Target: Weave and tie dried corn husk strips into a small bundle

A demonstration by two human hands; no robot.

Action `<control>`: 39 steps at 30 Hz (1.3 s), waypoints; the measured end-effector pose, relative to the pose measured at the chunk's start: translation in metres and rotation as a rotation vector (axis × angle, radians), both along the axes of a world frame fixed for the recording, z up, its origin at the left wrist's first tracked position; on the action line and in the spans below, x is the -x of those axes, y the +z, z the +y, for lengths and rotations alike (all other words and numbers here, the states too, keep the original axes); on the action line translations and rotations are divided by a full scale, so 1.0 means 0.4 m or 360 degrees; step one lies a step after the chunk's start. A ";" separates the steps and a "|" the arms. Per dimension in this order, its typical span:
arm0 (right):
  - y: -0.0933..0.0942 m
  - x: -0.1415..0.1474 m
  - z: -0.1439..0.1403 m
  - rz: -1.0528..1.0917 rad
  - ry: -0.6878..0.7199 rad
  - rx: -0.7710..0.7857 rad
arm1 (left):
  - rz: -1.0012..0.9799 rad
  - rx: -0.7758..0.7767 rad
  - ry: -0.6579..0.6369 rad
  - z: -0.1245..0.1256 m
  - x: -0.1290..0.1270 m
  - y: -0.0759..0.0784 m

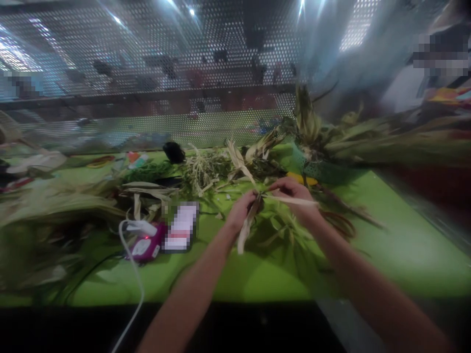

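Note:
Both hands meet over the middle of the green table. My left hand (240, 212) is closed, pinching a bundle of dry corn husk strips (247, 229) where they come together. One pale strip hangs down from it and another points up and away. My right hand (296, 195) sits just to the right, fingers bent and pressed together at the same bundle. A long pale strip (300, 200) crosses in front of its fingers; what the fingertips grip is too blurred to make out. Below the hands lie green leaves (281, 233).
A purple power adapter (149, 245) with a white cable and a phone (181, 228) lie to the left. Husks heap at far left (55, 211). Behind are dried plants (204, 166), a black object (173, 152) and a green basket (314, 164). A perforated metal screen (221, 63) stands beyond.

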State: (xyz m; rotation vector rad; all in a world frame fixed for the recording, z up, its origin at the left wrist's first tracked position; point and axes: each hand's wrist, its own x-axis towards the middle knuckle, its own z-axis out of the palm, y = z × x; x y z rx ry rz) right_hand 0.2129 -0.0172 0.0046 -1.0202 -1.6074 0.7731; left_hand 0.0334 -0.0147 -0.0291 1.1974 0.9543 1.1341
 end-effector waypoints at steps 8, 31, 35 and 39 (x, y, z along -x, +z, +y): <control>0.013 -0.001 -0.014 0.0442 0.0572 0.0517 | -0.0658 0.0377 -0.0156 -0.015 -0.001 0.028; -0.002 0.015 -0.013 -0.0091 -0.0011 -0.0169 | -0.0552 0.0259 0.0011 -0.015 -0.013 0.013; -0.023 0.012 0.006 -0.0262 0.0075 -0.0250 | -0.0392 0.0234 -0.0009 -0.012 -0.012 -0.015; -0.036 0.008 0.015 -0.0306 0.0087 -0.0260 | -0.0371 0.0243 0.0077 -0.010 -0.011 -0.017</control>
